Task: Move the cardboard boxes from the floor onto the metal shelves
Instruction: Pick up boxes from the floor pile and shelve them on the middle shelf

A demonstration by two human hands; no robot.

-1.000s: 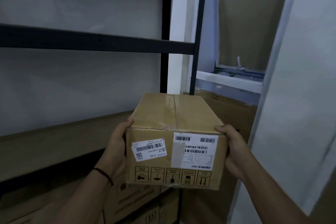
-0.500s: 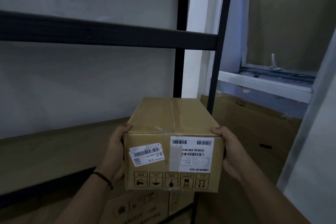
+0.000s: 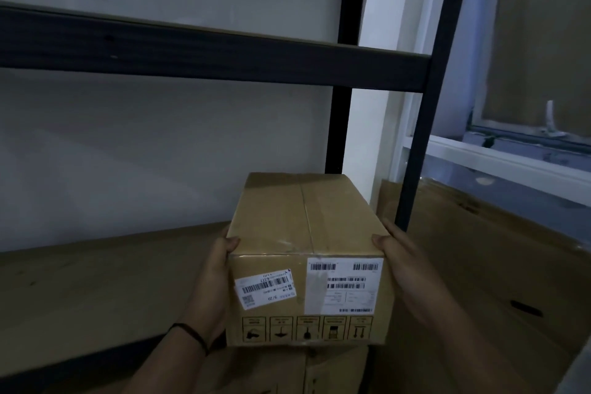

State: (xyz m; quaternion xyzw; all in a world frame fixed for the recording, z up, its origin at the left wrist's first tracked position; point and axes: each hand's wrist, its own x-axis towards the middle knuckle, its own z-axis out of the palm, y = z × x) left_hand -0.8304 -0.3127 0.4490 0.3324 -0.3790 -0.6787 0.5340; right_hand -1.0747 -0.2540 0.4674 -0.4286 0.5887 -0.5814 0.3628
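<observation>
A taped cardboard box (image 3: 303, 233) with white barcode labels and a row of handling symbols on its near face hangs in front of me. My left hand (image 3: 214, 285) grips its left side, thumb hooked over the top edge. My right hand (image 3: 403, 262) grips the right side the same way. The box's far end reaches over the brown board of the metal shelf (image 3: 96, 285), near the shelf's right posts. Whether the box rests on the board I cannot tell.
A black crossbeam (image 3: 208, 54) runs above the box. Black posts (image 3: 425, 125) stand just right of it. A large flat carton (image 3: 499, 265) leans at the right under a window sill (image 3: 499, 163). More cartons (image 3: 335, 371) sit below the shelf.
The box has moved forward and up toward the shelf board, both hands still on its sides. The view has swung right, so the posts and beam sit closer.
</observation>
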